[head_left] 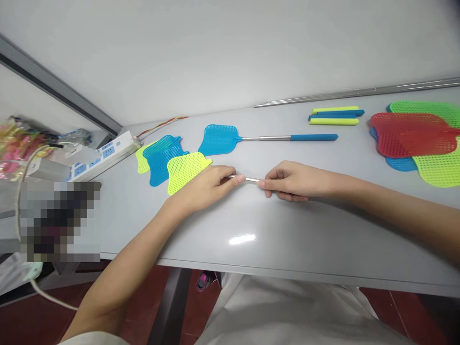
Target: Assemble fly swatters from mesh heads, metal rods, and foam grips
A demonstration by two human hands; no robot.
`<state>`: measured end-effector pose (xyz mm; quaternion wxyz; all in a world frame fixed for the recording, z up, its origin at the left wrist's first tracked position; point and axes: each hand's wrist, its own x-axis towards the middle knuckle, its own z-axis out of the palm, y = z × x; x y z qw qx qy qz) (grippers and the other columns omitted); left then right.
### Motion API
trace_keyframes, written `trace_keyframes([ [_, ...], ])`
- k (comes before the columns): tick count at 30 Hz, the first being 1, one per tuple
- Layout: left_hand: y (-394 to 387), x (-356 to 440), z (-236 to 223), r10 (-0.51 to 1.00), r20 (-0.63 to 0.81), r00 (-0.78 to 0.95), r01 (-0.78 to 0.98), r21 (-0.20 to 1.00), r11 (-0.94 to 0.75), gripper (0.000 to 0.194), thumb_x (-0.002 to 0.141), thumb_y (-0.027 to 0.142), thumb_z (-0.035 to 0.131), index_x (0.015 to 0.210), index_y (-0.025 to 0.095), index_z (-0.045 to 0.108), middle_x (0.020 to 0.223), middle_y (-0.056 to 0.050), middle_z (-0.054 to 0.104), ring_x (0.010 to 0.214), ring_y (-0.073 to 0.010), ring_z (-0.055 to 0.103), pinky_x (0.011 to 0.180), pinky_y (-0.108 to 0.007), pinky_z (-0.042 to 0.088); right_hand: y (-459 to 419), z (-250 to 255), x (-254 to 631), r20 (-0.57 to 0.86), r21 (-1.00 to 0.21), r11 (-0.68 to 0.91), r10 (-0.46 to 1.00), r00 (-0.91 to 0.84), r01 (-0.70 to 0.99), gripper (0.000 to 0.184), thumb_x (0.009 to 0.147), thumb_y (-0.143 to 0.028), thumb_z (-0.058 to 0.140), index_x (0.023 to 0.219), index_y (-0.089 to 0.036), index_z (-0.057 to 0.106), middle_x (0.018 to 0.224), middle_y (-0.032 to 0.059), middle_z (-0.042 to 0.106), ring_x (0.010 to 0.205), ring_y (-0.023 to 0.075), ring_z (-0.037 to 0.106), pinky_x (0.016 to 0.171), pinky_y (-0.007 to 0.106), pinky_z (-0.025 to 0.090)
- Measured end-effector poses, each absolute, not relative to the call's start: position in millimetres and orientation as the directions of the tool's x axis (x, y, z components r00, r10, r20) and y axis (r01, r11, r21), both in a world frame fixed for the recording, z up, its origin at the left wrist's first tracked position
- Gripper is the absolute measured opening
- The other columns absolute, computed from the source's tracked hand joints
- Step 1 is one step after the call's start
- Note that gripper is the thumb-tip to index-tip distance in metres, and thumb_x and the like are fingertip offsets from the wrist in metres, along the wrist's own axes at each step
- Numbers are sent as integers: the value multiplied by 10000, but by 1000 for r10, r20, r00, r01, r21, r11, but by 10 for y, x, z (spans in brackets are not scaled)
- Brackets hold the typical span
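Note:
Between my two hands runs a thin silver metal rod point(250, 179), level above the grey table. My left hand point(212, 184) pinches its left end between thumb and fingers, close to a yellow fly swatter head point(187, 168). My right hand point(287, 181) grips the other end, its fingers curled; how far the rod reaches inside the palm is hidden. Behind the hands lies a fly swatter with a blue mesh head point(220, 139), a silver telescopic shaft point(266, 138) and a blue handle point(313, 137). Blue swatter heads point(158, 165) overlap at the left.
Several yellow and blue handle grips point(336, 115) lie at the back. Thin metal rods point(352, 95) rest along the wall. Red, green, yellow and blue swatter heads point(409, 134) are piled at right. A power strip point(104, 155) with cables stands left, beside a pixelated patch.

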<state>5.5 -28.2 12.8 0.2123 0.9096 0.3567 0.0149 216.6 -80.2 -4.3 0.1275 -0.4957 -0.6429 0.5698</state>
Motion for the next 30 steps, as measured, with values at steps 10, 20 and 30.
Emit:
trace_keyframes([
  [10,-278,63,131,648,-136,749,643,382,-664,403,884,458,326,603,174,379,560,34,413,550,-108,390,514,-256,280,-800,-47,2180,-403,-857,-138,781,-478,497,338,843,-433,468,690,-145,556,444,-50,452,297,30,337,296,154,274],
  [20,-299,63,149,656,-127,744,643,399,-653,399,878,455,330,591,180,360,544,34,398,531,-114,384,504,-257,277,-809,-17,2168,-411,-854,-146,777,-477,499,362,828,-470,482,697,-140,556,453,-48,450,306,30,341,302,154,276],
  [30,-296,63,145,653,-124,747,642,387,-662,399,879,457,326,592,181,357,543,34,396,532,-117,387,504,-258,274,-807,-27,2177,-398,-860,-132,779,-484,494,408,799,-530,492,699,-141,558,447,-50,448,303,32,339,302,159,275],
])
